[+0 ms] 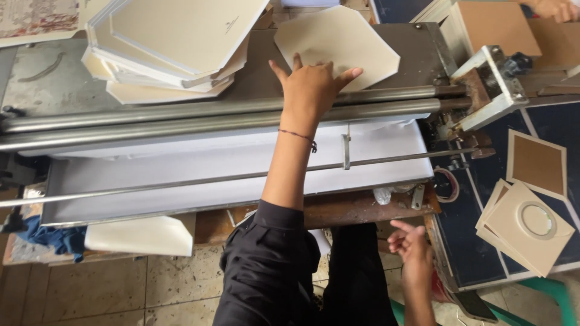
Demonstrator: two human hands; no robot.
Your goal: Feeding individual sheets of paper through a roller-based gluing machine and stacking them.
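a: where was the left hand (pixel 311 87)?

b: reached over the two steel rollers (pixel 211 118) to the far side of the machine bed. fingers spread wide, palm flat on the near edge of a cream card sheet with clipped corners (pixel 347 39). pressing on it, not gripping; nothing closed in the hand.

a: and the sheet itself?

b: flat on the dark metal surface (pixel 417 51) behind the rollers, toward its far right corner. lying flat probably because it's a stiff board; a flat palm is the easy way to hold or slide it without bending it.

a: right hand (pixel 411 244)?

b: low, off the near right corner of the machine, over the floor. fingers loosely curled, half open, holding nothing. looked idle.

a: what else was around?

b: a fanned stack of the same cream sheets (pixel 169 42) at the far left of that surface, just clear of the single sheet. white feed tray (pixel 181 175) below the rollers with a thin rod across it. off to the right, on a dark blue surface (pixel 477 241), cards with a brown panel (pixel 538 163) and a square card with a ring on it (pixel 531 223). another person's hand (pixel 556 9) at the top right corner, on brown board. one more cream piece (pixel 142 235) sat under the tray near the floor.
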